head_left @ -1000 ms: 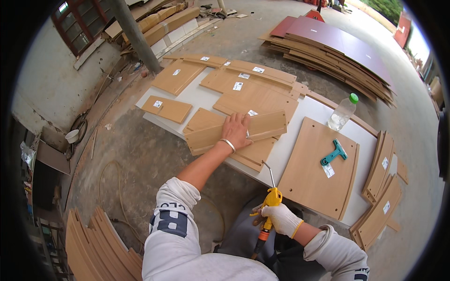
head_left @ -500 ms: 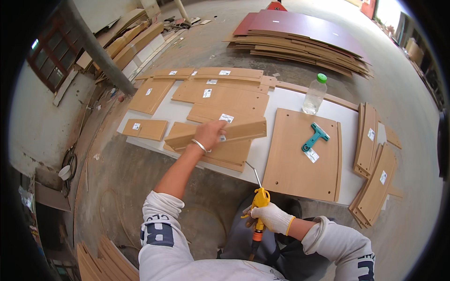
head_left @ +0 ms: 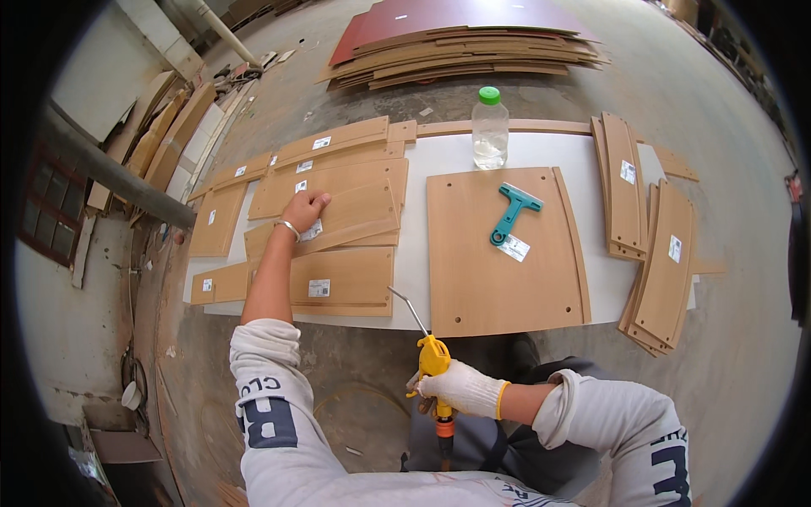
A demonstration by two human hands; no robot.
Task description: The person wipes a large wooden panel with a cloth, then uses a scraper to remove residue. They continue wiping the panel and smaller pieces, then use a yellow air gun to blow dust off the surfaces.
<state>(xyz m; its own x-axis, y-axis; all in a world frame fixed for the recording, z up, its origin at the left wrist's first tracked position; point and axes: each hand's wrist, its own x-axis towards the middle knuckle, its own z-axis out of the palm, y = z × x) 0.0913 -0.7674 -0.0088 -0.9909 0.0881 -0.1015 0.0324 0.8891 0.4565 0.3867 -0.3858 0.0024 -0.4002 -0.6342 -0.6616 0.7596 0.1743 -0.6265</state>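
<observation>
My bare left hand (head_left: 304,212) is closed over the far edge of a wood-coloured panel (head_left: 359,211), which rests on other panels and carries a white label. Part of that label is hidden by the hand. My right hand (head_left: 463,387), in a white knitted glove, grips a yellow air blow gun (head_left: 434,358) near my lap. The gun's thin bent metal nozzle points up and left, toward the near edge of a grooved panel (head_left: 355,286).
A wide panel (head_left: 473,279) bears a teal scraper (head_left: 510,216). Behind it stands a clear bottle (head_left: 490,139) with a green cap. Curved panels (head_left: 672,262) are stacked at the right end of the white tabletop (head_left: 411,262). Large reddish boards (head_left: 473,21) lie stacked beyond.
My left hand has brought its panel, held on edge before, down flatter and farther back onto the other panels. The blow gun stays in my right hand. The whole view has turned rightward.
</observation>
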